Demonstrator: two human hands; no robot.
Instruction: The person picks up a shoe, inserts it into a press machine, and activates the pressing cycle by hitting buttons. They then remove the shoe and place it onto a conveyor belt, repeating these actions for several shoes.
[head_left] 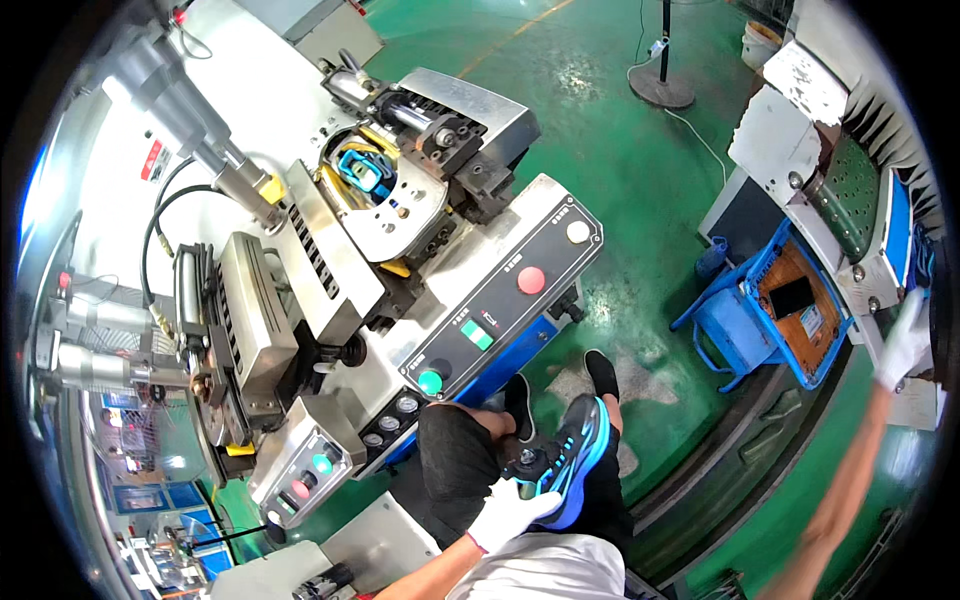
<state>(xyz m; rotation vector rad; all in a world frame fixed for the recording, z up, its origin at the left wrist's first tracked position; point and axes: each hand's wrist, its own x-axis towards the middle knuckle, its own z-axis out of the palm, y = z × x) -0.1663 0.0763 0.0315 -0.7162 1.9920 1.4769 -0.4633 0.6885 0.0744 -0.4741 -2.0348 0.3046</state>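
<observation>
The grey shoe-forming machine [330,250] filled the left half of the view and served as the landmark for everything else; in its upper clamp a blue and black shoe part [362,170] already sat seated between the yellow pads and the steel jaws, so that station looked loaded; on the machine's sloping black control panel [505,295], toward the person, the red round button [531,280] and the green round button [431,381] stood untouched by either hand, and I judged the cycle not yet started.

To the right of the machine, across the green floor, stood a blue cart [765,320] with a wooden tray; beyond it, at the far right rim, a conveyor rack [860,200] rose.

Below the machine's front edge, near the person's lap, the white-gloved left hand [508,512] was closed round the heel end of a blue and black sneaker [570,455], held sole outward and clear of the machine; this shoe, by my reading, waited its turn.

The white-gloved right hand [905,345] was stretched far from the machine toward the rack; it appeared to touch or grip something pale there, but whether the fingers were closed could not be told.
</observation>
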